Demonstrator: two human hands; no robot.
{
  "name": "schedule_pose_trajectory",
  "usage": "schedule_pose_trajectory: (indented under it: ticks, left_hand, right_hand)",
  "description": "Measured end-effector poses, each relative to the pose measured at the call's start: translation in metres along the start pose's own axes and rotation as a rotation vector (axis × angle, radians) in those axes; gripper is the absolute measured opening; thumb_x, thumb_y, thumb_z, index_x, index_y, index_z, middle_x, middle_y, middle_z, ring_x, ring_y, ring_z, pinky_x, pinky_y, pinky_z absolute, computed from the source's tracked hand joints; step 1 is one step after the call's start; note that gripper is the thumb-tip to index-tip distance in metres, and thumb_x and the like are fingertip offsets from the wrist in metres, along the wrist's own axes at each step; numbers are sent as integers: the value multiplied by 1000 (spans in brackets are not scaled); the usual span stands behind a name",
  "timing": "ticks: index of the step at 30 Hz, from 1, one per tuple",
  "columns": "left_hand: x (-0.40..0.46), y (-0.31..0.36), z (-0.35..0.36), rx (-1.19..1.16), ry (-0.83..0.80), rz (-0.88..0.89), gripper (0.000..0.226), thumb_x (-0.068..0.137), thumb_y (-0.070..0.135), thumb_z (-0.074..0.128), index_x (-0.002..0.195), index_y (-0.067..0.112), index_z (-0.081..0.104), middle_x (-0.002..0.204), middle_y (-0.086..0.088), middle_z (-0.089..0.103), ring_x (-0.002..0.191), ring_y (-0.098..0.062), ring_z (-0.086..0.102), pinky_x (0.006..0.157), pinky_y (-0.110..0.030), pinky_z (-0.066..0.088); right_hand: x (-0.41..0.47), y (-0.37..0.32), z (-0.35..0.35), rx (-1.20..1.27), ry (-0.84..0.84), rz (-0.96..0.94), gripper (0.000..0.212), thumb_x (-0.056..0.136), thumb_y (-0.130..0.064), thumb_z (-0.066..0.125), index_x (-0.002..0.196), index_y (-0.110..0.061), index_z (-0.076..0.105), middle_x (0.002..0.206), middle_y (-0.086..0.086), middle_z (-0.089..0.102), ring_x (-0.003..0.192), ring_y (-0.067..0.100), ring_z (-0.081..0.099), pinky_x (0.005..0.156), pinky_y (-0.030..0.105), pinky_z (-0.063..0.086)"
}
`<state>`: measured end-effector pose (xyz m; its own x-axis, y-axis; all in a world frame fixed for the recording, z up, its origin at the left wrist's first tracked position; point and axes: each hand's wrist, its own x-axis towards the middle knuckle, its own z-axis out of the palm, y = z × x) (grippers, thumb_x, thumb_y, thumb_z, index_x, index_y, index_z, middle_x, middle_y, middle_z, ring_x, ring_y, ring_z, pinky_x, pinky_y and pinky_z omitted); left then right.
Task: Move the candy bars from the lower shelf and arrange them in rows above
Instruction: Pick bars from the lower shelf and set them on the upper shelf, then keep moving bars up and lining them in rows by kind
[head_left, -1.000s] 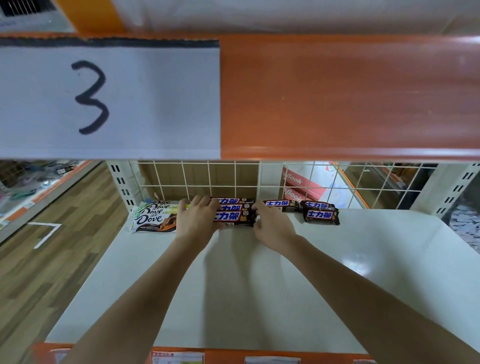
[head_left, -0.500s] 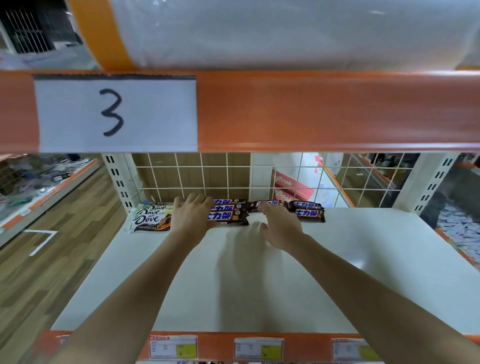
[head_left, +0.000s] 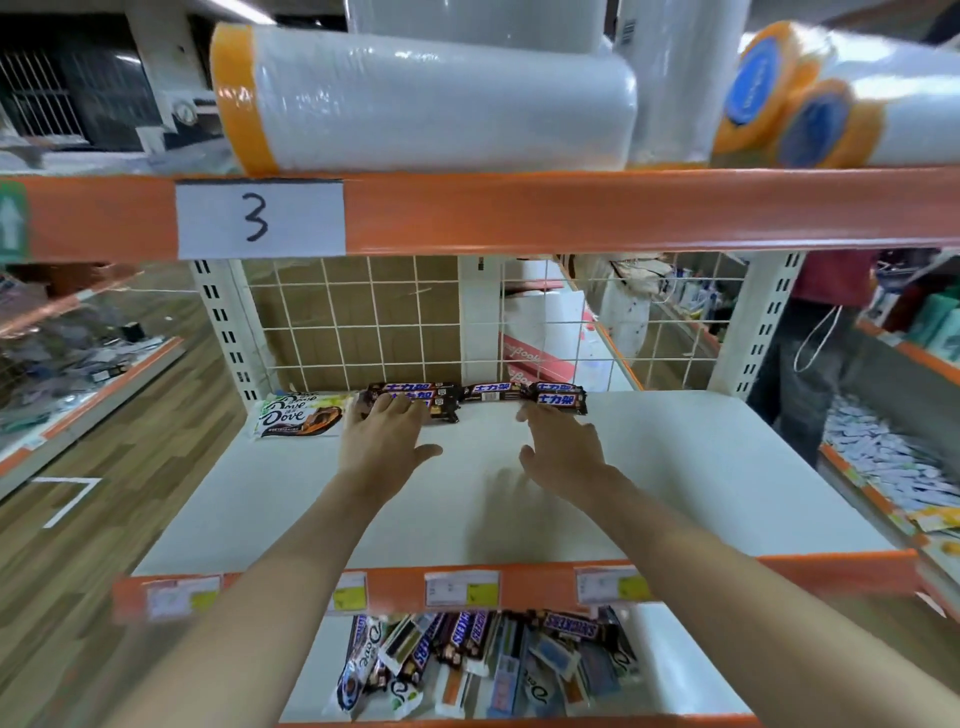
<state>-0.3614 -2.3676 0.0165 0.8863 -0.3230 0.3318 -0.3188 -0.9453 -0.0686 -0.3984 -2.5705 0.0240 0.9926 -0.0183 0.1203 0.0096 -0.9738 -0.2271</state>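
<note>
At the back of the white middle shelf (head_left: 675, 467), the left hand (head_left: 387, 447) reaches forward with fingers straight and spread, its fingertips (head_left: 395, 405) resting on the nearest bar of a stack of brown candy bars (head_left: 415, 397). The right hand (head_left: 563, 452) hovers with fingers loosely extended, gripping nothing, just short of two more brown bars (head_left: 558, 397) by the wire grid (head_left: 363, 322). A white chocolate pack (head_left: 298, 415) lies to the left of the stack. Below, on the lower shelf (head_left: 675, 670), a loose heap of candy bars (head_left: 483, 660) waits. Above, plastic rolls (head_left: 426, 98) sit over a label marked 3 (head_left: 260, 218).
</note>
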Motion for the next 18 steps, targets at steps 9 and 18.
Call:
schedule_pose_trajectory:
  ticks: [9,18]
  left_hand:
    - [-57,53,-28,-73,24,46,41,88,54,48,120,29,50,128,9,51,126,-14,38,98,-35,26]
    - [-109,94,-43,-90,-34,97,41,89,52,48,123,28,48,127,6,51,124,-16,38,97,-36,27]
  right_hand:
    - [-75,25,-19,-30,35,29,43,91,-16,46,133,-19,39,129,0,50,119,22,46,91,35,35]
    - [-146,37,-24,-35,62,55,44,89,-14,50,132,-18,41,129,4,53,115,26,50,88,38,40]
